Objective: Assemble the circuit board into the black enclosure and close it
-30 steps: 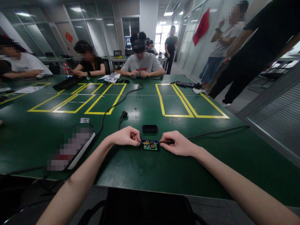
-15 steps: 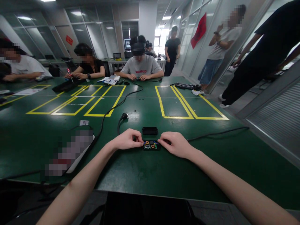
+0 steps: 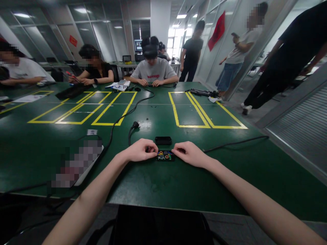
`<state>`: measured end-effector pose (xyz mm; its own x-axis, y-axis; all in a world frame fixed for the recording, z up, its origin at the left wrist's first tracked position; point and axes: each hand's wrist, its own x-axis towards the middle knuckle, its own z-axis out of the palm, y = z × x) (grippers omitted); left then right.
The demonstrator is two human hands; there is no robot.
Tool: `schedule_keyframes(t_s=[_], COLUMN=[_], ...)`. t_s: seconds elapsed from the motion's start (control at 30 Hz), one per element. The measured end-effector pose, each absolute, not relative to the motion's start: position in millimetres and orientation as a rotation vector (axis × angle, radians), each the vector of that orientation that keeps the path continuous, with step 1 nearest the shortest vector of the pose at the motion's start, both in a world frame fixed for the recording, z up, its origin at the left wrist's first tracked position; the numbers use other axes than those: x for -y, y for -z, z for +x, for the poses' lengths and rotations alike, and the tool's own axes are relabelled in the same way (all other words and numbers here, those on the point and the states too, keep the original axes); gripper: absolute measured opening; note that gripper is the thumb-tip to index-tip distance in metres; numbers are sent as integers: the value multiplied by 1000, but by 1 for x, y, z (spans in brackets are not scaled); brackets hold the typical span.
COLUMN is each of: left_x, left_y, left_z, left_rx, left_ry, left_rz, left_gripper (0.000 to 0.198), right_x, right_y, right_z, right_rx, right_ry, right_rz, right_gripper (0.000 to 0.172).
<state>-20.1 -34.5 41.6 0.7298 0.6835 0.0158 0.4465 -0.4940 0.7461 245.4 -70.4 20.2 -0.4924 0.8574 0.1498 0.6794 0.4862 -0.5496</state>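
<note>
Green tabletop [image 3: 150, 185], marked with yellow tape [image 3: 194, 126]. On it: open black case [image 3: 166, 160] containing circuit board [image 3: 167, 157], black cover [image 3: 163, 140], power plug [image 3: 136, 124], black cables [image 3: 237, 142].

The left forearm [image 3: 90, 193] and right forearm [image 3: 246, 190] slanted forward and inward, bare, the left hand [image 3: 141, 150] and right hand [image 3: 190, 154] facing each other slightly apart, fingers curled, thumbs pinched toward the forefingers.
</note>
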Motion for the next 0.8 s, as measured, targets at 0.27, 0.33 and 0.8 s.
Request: schedule_keyframes(t_s=[0.27,0.33,0.8], left_x=[33,32,31], left_y=[-37,-37,-33], left_z=[-20,-22,-29], left_rx=[-835,-846,-876], left_ry=[-388,-382,-374], left_rz=[2110,2100,2030], left_gripper=[12,16,18], right_x=[68,68,69], right_y=[-19,-18,-15], right_z=[245,246,241], right_rx=[2406,2407,2392], right_ry=[-471,-464,-473], right_rz=[-1275,-1264,-1252], right_gripper=[26,26,25])
